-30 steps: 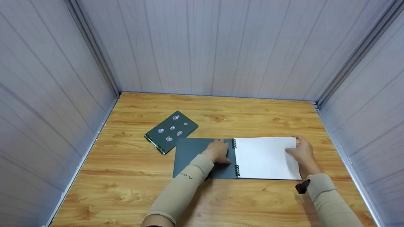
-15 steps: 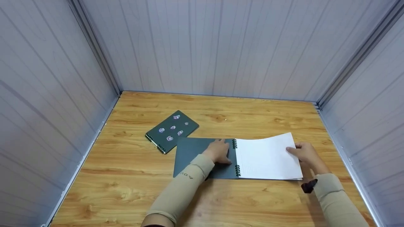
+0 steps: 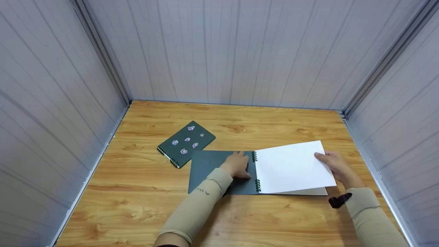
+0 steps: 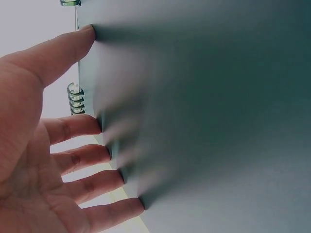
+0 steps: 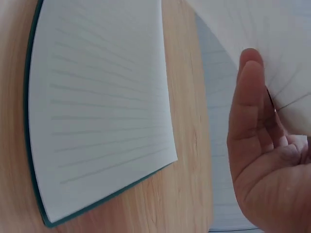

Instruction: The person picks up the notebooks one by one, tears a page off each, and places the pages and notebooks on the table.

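A spiral-bound notebook lies open on the wooden table, with its dark green cover [image 3: 207, 168] folded out to the left. My left hand [image 3: 236, 165] rests on that cover beside the rings, fingers spread; in the left wrist view its fingertips touch the green surface. At the right edge of the notebook, my right hand [image 3: 339, 168] pinches a raised white page [image 3: 291, 168] between thumb and fingers. Below it, a lined page [image 5: 102, 116] lies on the stack in the right wrist view. How many sheets the hand holds cannot be told.
A second, closed green notebook [image 3: 181, 145] with several purple flower-like pictures lies at an angle behind the open cover's left corner. Pale panel walls [image 3: 219, 51] enclose the wooden table [image 3: 137, 209] at the back and both sides.
My right hand has lifted the page away from the stack and shifted slightly right with it, so the sheets underneath show along the near edge. My left hand has stayed in place.
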The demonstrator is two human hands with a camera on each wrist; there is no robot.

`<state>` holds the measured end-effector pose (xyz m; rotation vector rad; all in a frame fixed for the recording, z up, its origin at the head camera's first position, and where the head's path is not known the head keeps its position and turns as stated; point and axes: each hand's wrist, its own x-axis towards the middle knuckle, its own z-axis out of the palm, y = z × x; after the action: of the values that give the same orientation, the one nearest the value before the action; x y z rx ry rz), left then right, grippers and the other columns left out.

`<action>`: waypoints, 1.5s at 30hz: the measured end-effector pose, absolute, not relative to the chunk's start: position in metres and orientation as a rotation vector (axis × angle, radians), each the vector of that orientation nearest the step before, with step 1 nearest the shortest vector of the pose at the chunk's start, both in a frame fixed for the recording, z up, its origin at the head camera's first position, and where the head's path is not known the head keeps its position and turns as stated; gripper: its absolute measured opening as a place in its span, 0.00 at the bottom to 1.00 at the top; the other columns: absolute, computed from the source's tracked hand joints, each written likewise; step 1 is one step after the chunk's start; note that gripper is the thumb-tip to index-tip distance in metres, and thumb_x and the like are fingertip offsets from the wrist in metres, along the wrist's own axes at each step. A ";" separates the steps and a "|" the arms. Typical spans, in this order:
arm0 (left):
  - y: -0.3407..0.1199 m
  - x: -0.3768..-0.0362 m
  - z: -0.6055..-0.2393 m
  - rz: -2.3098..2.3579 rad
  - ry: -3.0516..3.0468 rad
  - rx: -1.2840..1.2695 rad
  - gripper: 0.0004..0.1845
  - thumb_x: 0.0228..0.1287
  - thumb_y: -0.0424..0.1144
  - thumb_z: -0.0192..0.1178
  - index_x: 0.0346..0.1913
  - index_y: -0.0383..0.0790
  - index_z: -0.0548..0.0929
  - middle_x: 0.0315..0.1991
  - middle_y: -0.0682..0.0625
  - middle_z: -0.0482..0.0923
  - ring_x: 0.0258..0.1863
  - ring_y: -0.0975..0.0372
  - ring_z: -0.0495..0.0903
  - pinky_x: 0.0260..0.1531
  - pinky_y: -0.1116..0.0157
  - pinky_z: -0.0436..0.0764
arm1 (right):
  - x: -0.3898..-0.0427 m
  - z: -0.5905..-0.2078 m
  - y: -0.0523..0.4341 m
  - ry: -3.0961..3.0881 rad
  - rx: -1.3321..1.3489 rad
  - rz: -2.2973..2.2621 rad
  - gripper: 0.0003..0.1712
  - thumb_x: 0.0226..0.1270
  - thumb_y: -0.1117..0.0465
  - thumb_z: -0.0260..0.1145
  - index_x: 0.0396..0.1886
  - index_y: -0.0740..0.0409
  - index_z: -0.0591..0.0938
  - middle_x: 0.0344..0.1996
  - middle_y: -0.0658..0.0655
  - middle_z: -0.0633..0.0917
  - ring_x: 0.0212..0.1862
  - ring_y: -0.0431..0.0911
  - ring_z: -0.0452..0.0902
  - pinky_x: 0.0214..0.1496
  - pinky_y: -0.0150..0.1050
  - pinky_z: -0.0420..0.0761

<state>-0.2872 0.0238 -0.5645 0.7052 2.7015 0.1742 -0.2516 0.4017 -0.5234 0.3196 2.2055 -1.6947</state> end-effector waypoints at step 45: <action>0.024 -0.284 -0.568 0.171 2.735 0.661 0.43 0.71 0.61 0.71 0.79 0.40 0.74 0.81 0.39 0.69 0.79 0.43 0.71 0.74 0.42 0.77 | -0.202 -0.577 0.411 2.611 0.222 -1.188 0.18 0.81 0.61 0.66 0.49 0.78 0.84 0.31 0.55 0.86 0.33 0.44 0.79 0.34 0.38 0.82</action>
<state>-0.2844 0.0245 -0.5684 0.6606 2.7348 0.1713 -0.2022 0.4106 -0.5768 0.2219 2.6106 -1.1876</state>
